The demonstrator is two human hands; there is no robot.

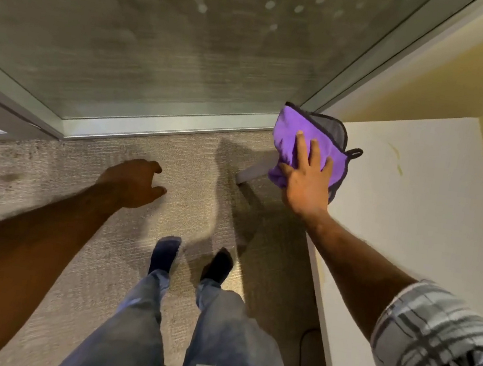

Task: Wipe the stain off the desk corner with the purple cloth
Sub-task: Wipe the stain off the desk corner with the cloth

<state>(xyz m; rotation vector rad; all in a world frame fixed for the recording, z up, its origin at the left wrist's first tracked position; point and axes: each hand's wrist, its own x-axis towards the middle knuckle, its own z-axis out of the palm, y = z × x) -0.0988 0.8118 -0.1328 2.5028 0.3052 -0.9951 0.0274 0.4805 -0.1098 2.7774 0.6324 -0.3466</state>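
Plaid sleeve (440, 350) on the right arm is closest to the lens, and that arm reaches out to the one purple cloth (308, 136) sitting on the near-left corner of the white desk (416, 207). Right hand (308, 176) is flat on top of the cloth, fingers spread and pressing down on it rather than bunched around it, so most of the cloth pokes out past the fingertips and to the left, partly hanging over the desk edge. Its grey backing and a small dark loop (355, 153) show on the far side. One yellowish stain (396, 158) streaks the desk well to the right of the cloth, not touching it. Left hand (138, 182) hangs out over the carpet (64, 176), fingers loosely curled, nothing in it. Two hands, one cloth, one stain I can count. Further out there are two legs in jeans (132, 332), two dark-socked feet (165, 254), one desk leg (254, 170) below the corner, and a frosted glass wall (160, 47) ahead.
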